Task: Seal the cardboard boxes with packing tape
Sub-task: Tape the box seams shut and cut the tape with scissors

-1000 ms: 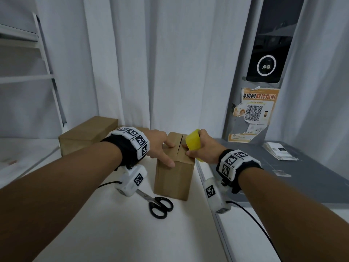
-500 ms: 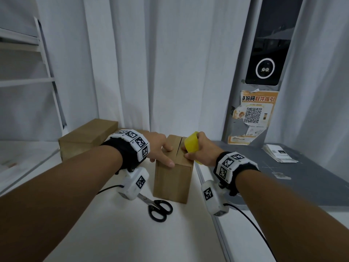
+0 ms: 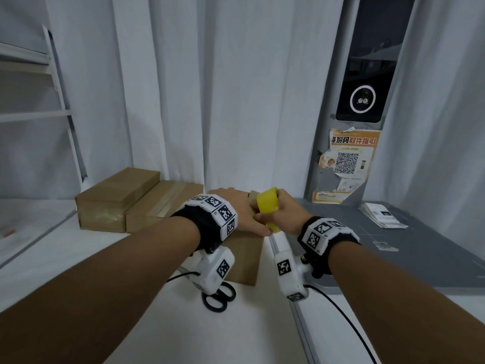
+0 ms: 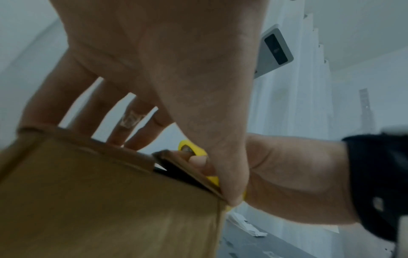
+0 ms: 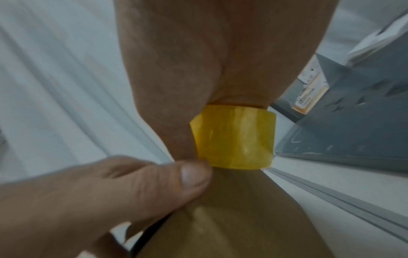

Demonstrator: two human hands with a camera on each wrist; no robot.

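A small upright cardboard box [image 3: 245, 258] stands on the white table [image 3: 131, 298]. My left hand [image 3: 237, 212] lies spread over its top flaps, fingers straight. Its thumb [image 5: 189, 176] presses on the box's right front edge [image 4: 220, 197], right at the tape. A yellow packing tape roll [image 3: 267, 203] stands on edge at the box's top right, and my right hand [image 3: 287, 215] grips it. In the right wrist view the tape roll [image 5: 234, 136] sits just above the box [image 5: 232, 218]. The top seam is hidden under my hands.
Black-handled scissors [image 3: 217, 298] lie in front of the box, partly under my left wrist. Two flat cardboard boxes [image 3: 115, 198] [image 3: 160, 206] sit at the back left. A grey mat [image 3: 393, 248] with paper slips [image 3: 383, 216] lies to the right, and white curtains hang behind.
My left hand has slid right across the box top, and its thumb now meets the tape roll. The right hand still holds the roll at the same corner.
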